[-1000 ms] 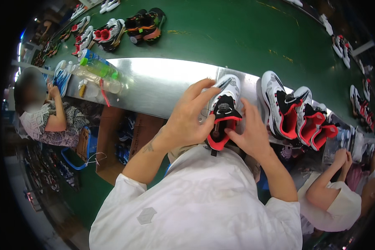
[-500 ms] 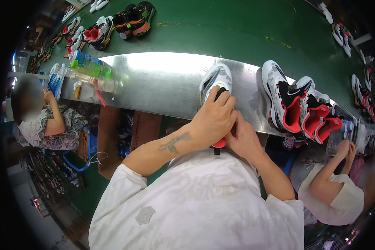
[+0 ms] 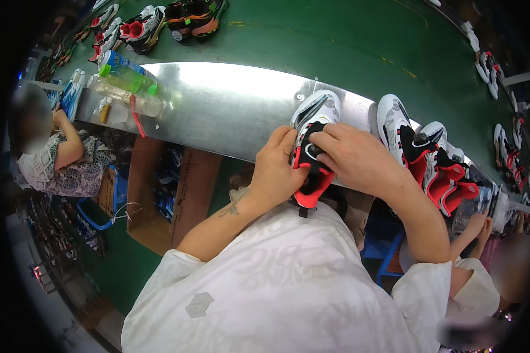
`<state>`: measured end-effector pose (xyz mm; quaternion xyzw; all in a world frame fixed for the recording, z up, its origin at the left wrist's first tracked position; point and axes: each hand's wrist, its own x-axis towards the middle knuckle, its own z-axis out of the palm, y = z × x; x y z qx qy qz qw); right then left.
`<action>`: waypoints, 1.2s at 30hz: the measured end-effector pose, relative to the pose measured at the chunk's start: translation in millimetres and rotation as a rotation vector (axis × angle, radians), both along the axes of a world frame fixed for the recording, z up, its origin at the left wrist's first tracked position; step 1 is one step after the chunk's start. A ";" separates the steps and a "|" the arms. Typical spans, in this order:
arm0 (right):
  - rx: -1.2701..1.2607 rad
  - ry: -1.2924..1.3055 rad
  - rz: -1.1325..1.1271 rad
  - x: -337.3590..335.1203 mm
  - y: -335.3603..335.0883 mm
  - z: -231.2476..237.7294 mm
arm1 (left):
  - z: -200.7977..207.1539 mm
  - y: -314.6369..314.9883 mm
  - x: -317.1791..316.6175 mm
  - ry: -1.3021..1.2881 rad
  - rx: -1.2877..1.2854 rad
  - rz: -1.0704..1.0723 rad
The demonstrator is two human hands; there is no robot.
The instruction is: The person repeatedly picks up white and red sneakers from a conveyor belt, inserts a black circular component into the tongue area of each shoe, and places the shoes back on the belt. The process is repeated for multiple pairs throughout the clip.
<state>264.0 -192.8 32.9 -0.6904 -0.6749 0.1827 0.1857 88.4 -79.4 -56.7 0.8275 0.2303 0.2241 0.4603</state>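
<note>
A white and grey sneaker (image 3: 323, 107) with a black tongue and red lining stands in front of me, toe pointing away, its heel toward my shirt. My left hand (image 3: 274, 176) grips the left side of its collar, thumb at the red-lined opening. From the right, my right hand (image 3: 362, 157) bends its fingers over the black tongue, by a round ring-like part. What those fingertips pinch is partly hidden beneath them. Just right of my right hand, several matching sneakers (image 3: 394, 117) stand in a row on the metal table (image 3: 224, 106).
Plastic bottles (image 3: 121, 79) and a red strip (image 3: 137, 117) lie on the table's left end. Beyond runs a green surface (image 3: 312, 35) bearing more shoes (image 3: 195, 20). A cardboard box (image 3: 147, 200) is below left. Co-workers sit at left (image 3: 70, 153) and right (image 3: 474, 282).
My hands have parted to either side of the sneaker, uncovering its tongue and red collar. The right hand has moved up onto the tongue; the left has drawn back to the collar's left side.
</note>
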 end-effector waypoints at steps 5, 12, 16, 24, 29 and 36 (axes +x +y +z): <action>-0.450 -0.213 -0.040 -8.8 24.7 -4.0 | -1.4 -2.2 3.4 0.034 0.066 0.024; -0.086 -0.205 -0.037 -4.6 3.5 -23.5 | -6.2 -0.4 4.5 0.004 0.152 -0.009; 0.175 -0.131 -0.122 -8.9 4.9 -25.0 | -8.2 -3.0 4.3 -0.024 0.128 -0.010; 0.203 -0.112 -0.081 -5.6 -3.7 -24.1 | -2.2 -4.5 4.3 0.050 0.138 -0.026; -0.336 -0.096 -0.228 -9.7 4.8 -23.9 | 1.5 -4.2 6.7 0.084 0.161 -0.062; 0.228 -0.021 -0.154 0.2 -14.3 -42.0 | 23.0 -2.9 6.9 0.045 0.195 -0.141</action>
